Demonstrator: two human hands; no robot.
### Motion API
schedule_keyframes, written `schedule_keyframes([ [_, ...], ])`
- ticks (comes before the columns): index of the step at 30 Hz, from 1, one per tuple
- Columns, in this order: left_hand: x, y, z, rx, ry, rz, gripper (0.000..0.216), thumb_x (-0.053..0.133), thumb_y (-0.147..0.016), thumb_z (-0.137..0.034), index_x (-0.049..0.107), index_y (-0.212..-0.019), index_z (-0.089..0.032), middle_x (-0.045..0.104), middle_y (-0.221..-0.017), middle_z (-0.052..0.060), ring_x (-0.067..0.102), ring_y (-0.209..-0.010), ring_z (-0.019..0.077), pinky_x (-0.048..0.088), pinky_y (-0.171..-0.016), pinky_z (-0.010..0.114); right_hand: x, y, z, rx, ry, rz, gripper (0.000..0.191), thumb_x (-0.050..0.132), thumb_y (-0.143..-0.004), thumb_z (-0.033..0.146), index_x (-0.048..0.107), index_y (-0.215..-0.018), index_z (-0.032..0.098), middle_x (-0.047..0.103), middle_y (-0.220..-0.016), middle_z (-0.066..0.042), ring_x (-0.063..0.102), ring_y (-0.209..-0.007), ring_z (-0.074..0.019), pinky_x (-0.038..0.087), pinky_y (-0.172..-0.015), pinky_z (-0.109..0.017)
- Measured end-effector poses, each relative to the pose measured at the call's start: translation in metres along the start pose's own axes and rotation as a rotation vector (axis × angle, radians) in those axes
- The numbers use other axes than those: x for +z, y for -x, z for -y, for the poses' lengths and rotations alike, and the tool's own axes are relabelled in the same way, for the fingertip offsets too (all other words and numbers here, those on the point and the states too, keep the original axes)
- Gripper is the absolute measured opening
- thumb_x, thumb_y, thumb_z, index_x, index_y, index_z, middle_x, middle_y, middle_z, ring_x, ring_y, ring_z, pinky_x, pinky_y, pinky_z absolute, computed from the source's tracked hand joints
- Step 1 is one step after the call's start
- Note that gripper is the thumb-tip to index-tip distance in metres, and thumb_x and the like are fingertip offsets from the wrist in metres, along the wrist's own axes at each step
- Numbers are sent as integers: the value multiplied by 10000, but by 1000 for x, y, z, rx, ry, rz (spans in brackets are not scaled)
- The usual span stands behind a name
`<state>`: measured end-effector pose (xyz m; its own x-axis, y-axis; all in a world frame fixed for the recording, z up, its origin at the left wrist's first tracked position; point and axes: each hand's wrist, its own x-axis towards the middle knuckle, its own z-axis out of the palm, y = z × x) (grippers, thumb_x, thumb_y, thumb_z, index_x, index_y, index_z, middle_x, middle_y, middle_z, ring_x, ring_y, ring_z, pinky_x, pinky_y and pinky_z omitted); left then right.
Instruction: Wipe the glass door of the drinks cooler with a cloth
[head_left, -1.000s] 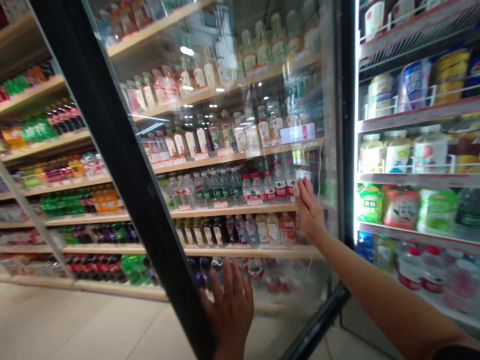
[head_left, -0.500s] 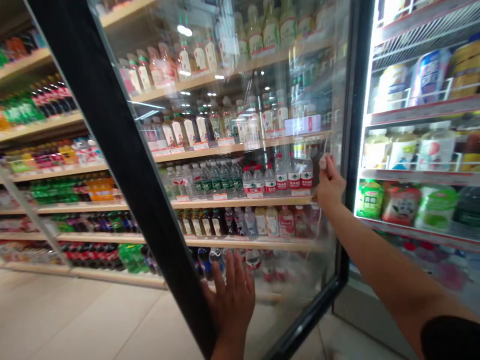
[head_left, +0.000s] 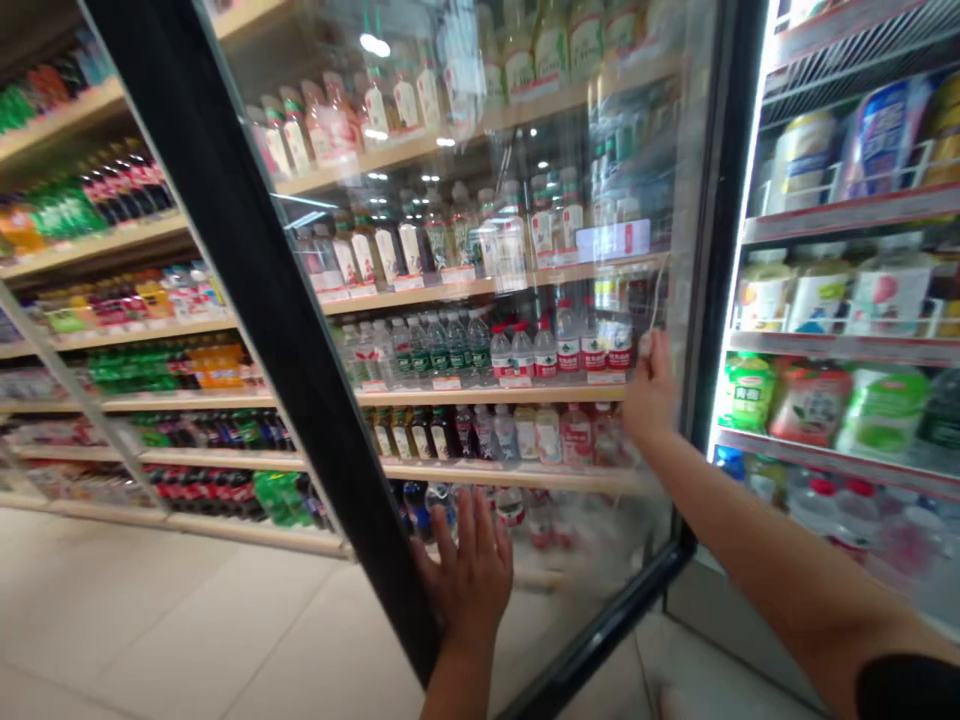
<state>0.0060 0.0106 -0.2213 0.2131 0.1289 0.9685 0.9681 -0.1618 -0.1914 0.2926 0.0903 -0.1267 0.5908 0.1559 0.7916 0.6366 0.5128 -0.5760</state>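
Observation:
A glass refrigerator door (head_left: 525, 600) with a thick black frame stands open in front of me. My left hand (head_left: 471, 565) lies on the lower glass beside the door's near frame edge, palm forward and fingers stretched out. Higher up on the right, my right hand (head_left: 651, 392) is at the glass near the hinge side. Its fingers are closed around something small and pale that I cannot make out. A thin whitish line (head_left: 659, 290) runs upward from there on the glass.
At right stands the lit fridge, its wire shelves holding drink bottles (head_left: 889, 290) and pouches (head_left: 810, 400). Through and left of the glass are wooden shelves (head_left: 187, 460) of bottled drinks, including red-capped water bottles (head_left: 568, 340). Pale floor tiles (head_left: 165, 610) lie below.
My right hand has moved slightly down the glass, still closed. My left hand stays on the door near the frame. The view has shifted slightly.

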Motion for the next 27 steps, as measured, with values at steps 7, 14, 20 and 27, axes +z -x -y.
schedule_keyframes([
  [7, -4, 4, 6, -60, 158, -16, 746, 598, -889, -184, 227, -1534, -135, 359, -1538, 203, 193, -1493, 280, 143, -1220, 533, -6, 108, 65, -748, -153, 662, 620, 357, -965, 67, 314, -1527, 325, 501, -1496, -30, 264, -1494, -181, 363, -1189, -455],
  [14, -23, 9, 8, -108, 423, -59, 763, 530, -879, -96, 155, -1543, -114, 202, -1603, 219, 186, -1496, 294, 183, -1214, 525, 7, 95, 96, -634, -188, 443, 587, 362, -991, 117, 270, -1548, 276, 397, -1564, -49, 260, -1495, -204, 312, -1223, -466],
  [20, -39, 17, 14, -167, 642, -56, 675, 413, -940, -161, 118, -1544, -87, 147, -1614, 220, 181, -1495, 288, 249, -1201, 459, 11, 116, 130, -891, -238, 664, 617, 341, -972, 67, 235, -1558, 228, 485, -1507, -46, 301, -1479, -166, 344, -1212, -386],
  [27, -48, 26, 10, -252, 707, -18, 599, 323, -989, -283, 151, -1544, -139, 176, -1605, 217, 227, -1480, 314, 314, -1162, 520, 12, 139, 126, -1036, -281, 738, 435, 364, -1012, 150, 512, -1415, 221, 563, -1439, -22, 398, -1425, -115, 350, -1202, -301],
])
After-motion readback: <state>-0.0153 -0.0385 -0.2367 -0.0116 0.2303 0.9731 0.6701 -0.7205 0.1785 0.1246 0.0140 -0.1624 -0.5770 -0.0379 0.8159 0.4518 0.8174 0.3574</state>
